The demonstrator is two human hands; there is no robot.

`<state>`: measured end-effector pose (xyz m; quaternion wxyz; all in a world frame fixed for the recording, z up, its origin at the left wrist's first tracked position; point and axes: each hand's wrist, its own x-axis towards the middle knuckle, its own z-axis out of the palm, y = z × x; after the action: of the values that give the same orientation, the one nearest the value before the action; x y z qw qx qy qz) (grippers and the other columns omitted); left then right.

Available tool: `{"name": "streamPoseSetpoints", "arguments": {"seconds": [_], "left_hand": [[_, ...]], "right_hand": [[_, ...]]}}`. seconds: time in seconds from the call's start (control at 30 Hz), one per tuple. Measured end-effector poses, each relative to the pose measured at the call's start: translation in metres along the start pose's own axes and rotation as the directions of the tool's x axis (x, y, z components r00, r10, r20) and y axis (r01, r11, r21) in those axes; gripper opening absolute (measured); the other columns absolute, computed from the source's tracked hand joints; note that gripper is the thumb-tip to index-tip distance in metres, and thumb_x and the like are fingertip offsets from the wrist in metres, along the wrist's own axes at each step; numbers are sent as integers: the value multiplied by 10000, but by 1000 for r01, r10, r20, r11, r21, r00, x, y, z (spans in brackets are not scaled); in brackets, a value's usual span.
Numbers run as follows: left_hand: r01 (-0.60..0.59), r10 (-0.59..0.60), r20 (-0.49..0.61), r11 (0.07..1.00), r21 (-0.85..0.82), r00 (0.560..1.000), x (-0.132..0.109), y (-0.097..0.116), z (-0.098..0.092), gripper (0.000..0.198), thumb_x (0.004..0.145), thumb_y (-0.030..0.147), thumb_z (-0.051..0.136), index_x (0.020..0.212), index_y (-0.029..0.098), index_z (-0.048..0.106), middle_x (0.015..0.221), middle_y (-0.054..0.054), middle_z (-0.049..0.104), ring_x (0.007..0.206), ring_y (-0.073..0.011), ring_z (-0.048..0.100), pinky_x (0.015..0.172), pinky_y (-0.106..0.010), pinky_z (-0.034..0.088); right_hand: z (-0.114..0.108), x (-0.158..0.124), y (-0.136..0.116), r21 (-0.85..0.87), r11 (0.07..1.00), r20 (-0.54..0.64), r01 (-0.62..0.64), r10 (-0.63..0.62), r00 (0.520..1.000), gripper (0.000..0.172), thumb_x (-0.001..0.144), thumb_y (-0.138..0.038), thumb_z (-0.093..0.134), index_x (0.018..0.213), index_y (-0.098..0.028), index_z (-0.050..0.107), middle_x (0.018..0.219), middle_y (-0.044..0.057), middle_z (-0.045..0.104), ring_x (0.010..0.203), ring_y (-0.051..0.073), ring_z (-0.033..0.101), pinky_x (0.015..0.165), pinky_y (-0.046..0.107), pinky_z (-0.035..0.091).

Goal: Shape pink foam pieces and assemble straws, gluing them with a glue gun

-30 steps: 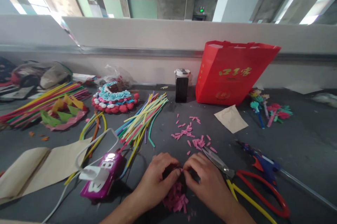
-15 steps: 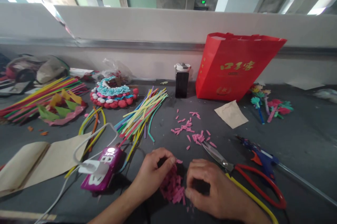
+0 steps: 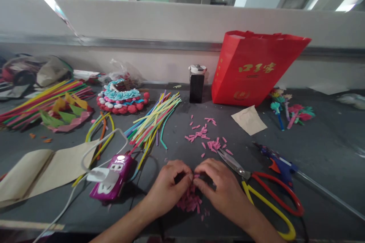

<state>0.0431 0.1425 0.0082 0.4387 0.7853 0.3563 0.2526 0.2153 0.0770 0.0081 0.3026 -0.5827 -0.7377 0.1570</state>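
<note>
My left hand point(image 3: 168, 188) and my right hand point(image 3: 221, 188) meet fingertip to fingertip over a small heap of pink cut pieces point(image 3: 189, 202) on the dark table point(image 3: 327, 167). Both hands are curled and pinch something small and pink that I cannot make out between the fingers. More pink pieces point(image 3: 205, 138) lie scattered just beyond the hands. Scissors with one red and one yellow handle point(image 3: 265, 193) lie right of my right hand, blades pointing toward the scattered pieces.
A purple device with a white cable point(image 3: 112, 180) sits left of my hands, beside tan paper point(image 3: 42, 172). Coloured sticks point(image 3: 154, 121), a flower craft point(image 3: 121, 100), a black bottle point(image 3: 196, 87), a red bag point(image 3: 253, 68) and a blue glue gun point(image 3: 278, 161) lie beyond.
My right hand moved away from the left, down over the pink heap, then came back so the fingertips meet again. The view has shifted slightly downward.
</note>
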Motion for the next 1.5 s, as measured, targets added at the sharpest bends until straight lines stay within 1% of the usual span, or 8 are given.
{"name": "streamPoseSetpoints", "arguments": {"seconds": [0.1,0.27,0.43,0.67,1.03,1.23,1.4,1.5], "left_hand": [[-21,21,19,1000,7,1000,-1,3,-1,208,866,216,524,685,172,616,688,-8,636,717,-140,573,729,-242,396],[31,-33,-30,998,-49,999,-1,2,-6,211,865,258,532,686,164,595,680,-9,622,700,-139,566,700,-237,409],[86,-93,-50,989,-123,994,2,-4,-8,241,867,322,539,698,159,593,665,-5,605,655,-132,550,654,-231,410],[-56,56,-41,998,14,998,0,5,-5,212,873,242,529,697,169,623,678,-10,621,712,-142,565,732,-262,394],[-89,90,63,996,-7,994,-1,6,-2,229,880,315,539,711,176,607,680,-12,630,699,-145,537,767,-289,366],[-130,137,109,989,-68,985,-2,5,-5,231,879,231,520,664,169,578,650,-3,595,690,-134,526,765,-276,369],[-58,60,11,992,-115,998,-1,2,-12,257,892,268,519,663,163,572,660,-10,559,703,-141,530,707,-257,387],[-71,72,6,991,-110,997,-1,0,-13,257,902,285,517,687,162,585,677,-13,569,712,-142,528,710,-257,389]], "right_hand": [[-4,1,-1,91,996,67,2,-8,998,104,892,-152,538,807,-210,557,805,-4,609,794,163,559,746,293,416],[-30,2,5,188,980,22,-69,66,998,140,868,-144,518,746,-207,547,733,-16,582,723,141,554,696,262,431],[-42,-4,0,285,958,363,-37,-72,929,230,870,-319,600,668,-208,614,652,-33,605,630,119,573,591,221,424],[-18,-2,1,263,942,74,-210,197,978,85,893,-279,574,917,-221,631,786,-16,660,715,135,606,665,233,462],[-5,-6,-4,217,973,55,-84,73,996,136,942,-180,453,854,-215,551,809,-6,614,752,141,575,696,253,420],[-7,-6,-2,152,988,46,7,-14,999,119,914,-139,444,845,-212,508,795,-1,568,757,146,552,687,257,400],[-23,-1,10,130,988,-69,-87,97,993,127,905,-169,453,799,-215,506,725,-20,541,671,133,529,653,249,407],[-29,0,15,127,984,-51,-122,130,990,125,901,-186,481,789,-218,528,712,-31,557,653,127,533,645,239,414]]}}
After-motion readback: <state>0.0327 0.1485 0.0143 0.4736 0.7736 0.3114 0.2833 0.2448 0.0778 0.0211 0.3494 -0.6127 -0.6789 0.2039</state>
